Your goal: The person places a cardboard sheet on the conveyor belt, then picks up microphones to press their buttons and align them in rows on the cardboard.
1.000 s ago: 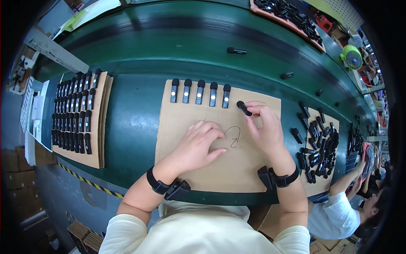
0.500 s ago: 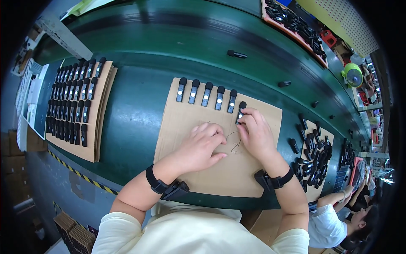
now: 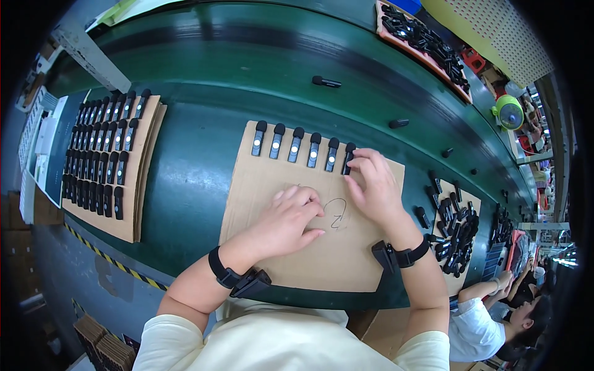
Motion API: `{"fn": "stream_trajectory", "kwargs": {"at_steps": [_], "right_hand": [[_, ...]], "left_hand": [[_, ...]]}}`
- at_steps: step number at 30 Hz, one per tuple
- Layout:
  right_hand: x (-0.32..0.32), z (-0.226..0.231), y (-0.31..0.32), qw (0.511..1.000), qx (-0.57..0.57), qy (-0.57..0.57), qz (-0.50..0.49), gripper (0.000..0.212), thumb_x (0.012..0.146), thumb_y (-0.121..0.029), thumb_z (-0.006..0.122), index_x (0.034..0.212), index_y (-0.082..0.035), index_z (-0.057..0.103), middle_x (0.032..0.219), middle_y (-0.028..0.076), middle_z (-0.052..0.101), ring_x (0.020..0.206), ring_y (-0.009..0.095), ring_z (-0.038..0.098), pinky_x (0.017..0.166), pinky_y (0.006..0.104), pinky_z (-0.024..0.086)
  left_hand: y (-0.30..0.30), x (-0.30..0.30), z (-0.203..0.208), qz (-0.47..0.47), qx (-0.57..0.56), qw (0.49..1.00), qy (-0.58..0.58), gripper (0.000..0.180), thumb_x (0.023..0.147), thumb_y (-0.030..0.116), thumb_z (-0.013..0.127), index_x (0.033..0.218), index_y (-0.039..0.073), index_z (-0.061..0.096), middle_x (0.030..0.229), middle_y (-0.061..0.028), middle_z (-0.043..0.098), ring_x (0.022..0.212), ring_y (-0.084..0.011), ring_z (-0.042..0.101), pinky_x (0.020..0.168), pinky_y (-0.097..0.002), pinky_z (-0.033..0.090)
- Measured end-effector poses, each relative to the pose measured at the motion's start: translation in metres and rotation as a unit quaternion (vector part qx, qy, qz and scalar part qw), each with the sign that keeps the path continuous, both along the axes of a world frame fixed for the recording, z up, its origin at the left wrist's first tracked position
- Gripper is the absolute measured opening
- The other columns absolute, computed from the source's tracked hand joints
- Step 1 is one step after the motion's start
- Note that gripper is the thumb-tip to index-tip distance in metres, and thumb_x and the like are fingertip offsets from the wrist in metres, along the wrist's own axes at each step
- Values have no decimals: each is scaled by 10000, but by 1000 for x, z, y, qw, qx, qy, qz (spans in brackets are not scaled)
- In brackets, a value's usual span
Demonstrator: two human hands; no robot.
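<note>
Six small black microphones with foam tips stand in a row along the far edge of a cardboard sheet (image 3: 297, 260); most show a bright round spot. At the row's right end, my right hand (image 3: 377, 185) has its fingertips and thumb on the last microphone (image 3: 349, 151), partly covering its lower body. My left hand (image 3: 289, 216) is over the middle of the sheet, fingers loosely bent, thumb apart, holding nothing. Its nearest neighbour is a handwritten pen mark (image 3: 337, 213) on the cardboard.
Stacked cardboard at left carries several rows of microphones (image 3: 99, 167). More lie in a loose pile (image 3: 458, 229) at right and in a pink tray (image 3: 421, 46) at the back. Single microphones (image 3: 327, 81) dot the green bench (image 3: 192, 161). A co-worker (image 3: 479, 328) sits at right.
The last microphone has moved left, closer to the others in the row. My right hand's fingers have shifted with it. My left hand has hardly moved; the whole view has shifted slightly.
</note>
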State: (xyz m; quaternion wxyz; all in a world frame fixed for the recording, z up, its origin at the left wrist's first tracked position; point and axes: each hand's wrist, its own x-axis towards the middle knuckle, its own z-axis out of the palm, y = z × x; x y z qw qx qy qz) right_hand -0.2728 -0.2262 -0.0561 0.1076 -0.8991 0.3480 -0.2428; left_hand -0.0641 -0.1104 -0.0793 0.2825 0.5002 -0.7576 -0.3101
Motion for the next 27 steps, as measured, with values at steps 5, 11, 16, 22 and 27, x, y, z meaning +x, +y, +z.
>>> {"fn": "stream_trajectory", "kwargs": {"at_steps": [5, 11, 16, 22, 27], "right_hand": [[-19, 10, -44, 999, -25, 33, -31, 261, 797, -21, 704, 1039, -33, 607, 1175, 169, 594, 1095, 375, 587, 938, 416, 487], [-48, -8, -124, 990, -32, 53, -131, 236, 847, -26, 658, 1075, -26, 598, 1181, 168, 597, 1168, 380, 545, 998, 428, 450], [-63, -11, -152, 983, 28, 110, -145, 253, 878, -51, 661, 1118, -14, 591, 1076, 144, 636, 1030, 341, 610, 930, 388, 493], [-50, 9, -119, 958, 201, -154, -136, 223, 966, -103, 627, 1173, -29, 586, 970, 49, 664, 848, 134, 622, 780, 268, 518], [-30, 30, -16, 782, 397, -476, -64, 240, 1027, -145, 533, 1244, -43, 540, 987, 48, 620, 805, 114, 555, 706, 274, 473]], "left_hand": [[1, 0, 1, 3, 1, 1000, -2, 287, 802, 210, 779, 1025, 86, 646, 1167, -75, 558, 1148, -289, 505, 1007, -422, 388], [3, 4, 14, -3, -37, 999, 35, 235, 826, 185, 757, 1009, 85, 647, 1096, -80, 630, 1073, -286, 583, 945, -412, 447], [16, 15, 69, -90, -127, 973, 170, 114, 881, 148, 694, 945, 61, 661, 997, -89, 676, 925, -287, 649, 797, -391, 514], [41, -1, 150, -248, -215, 880, 344, 107, 869, 98, 608, 957, 44, 633, 931, -91, 628, 850, -280, 634, 721, -384, 497], [43, -34, 192, -355, -252, 836, 334, 290, 955, 311, 574, 925, 36, 663, 858, -113, 635, 748, -302, 617, 707, -402, 499]]}}
